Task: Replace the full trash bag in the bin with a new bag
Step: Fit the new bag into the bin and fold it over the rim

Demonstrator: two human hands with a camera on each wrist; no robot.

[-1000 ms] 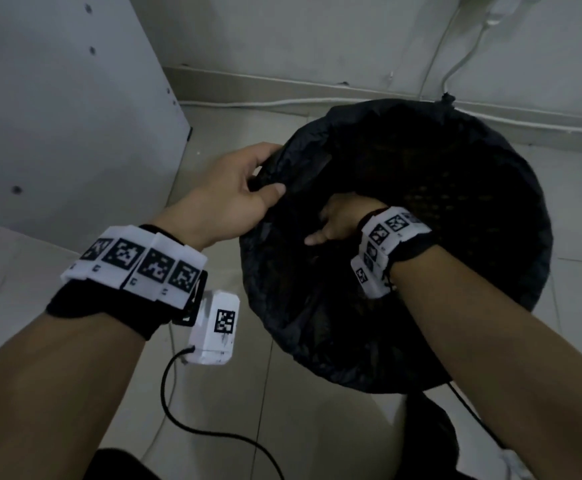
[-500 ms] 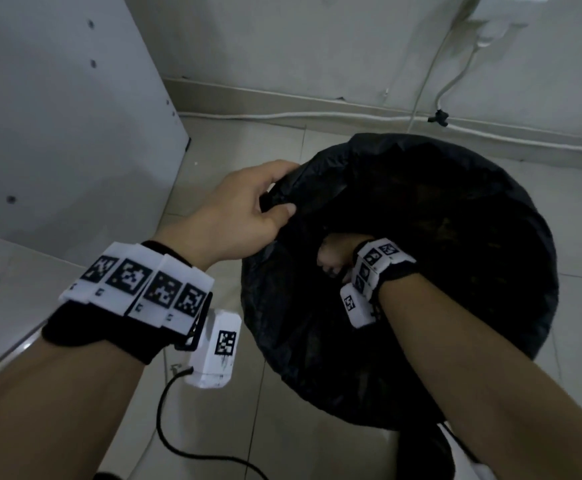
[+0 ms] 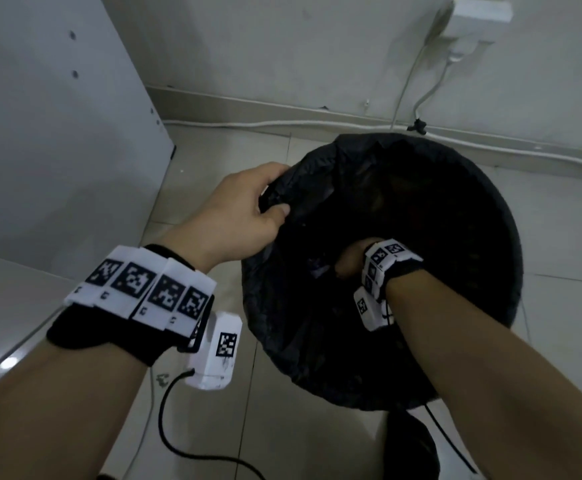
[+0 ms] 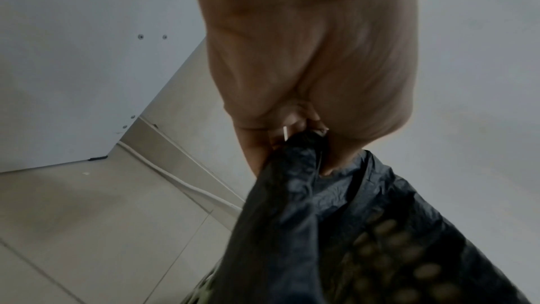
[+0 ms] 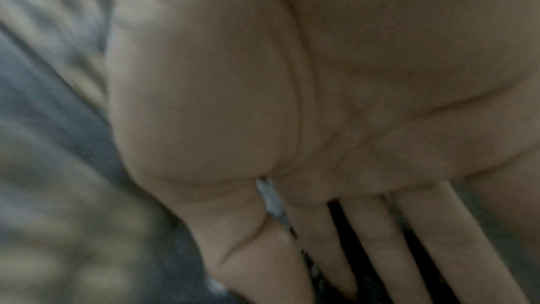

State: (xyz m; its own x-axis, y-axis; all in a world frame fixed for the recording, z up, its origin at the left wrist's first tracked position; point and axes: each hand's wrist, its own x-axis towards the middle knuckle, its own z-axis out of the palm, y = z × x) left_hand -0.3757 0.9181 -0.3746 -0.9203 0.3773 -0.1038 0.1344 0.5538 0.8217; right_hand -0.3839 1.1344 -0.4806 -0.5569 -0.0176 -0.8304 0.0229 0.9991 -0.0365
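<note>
Trash bag (image 3: 303, 209) lines the bin (image 3: 490, 216), centre-right of the head view, its mouth open beneath both hands.

Left hand (image 3: 241, 216) pinches a gathered fold of the bag's rim at the bin's upper-left edge, thumb and fingers curled round the plastic. Right hand (image 3: 351, 261) is nearer the middle, reaching down inside the bag; the right wrist view shows its fingers (image 5: 371, 239) straight and slightly spread, gripping nothing visible.
</note>
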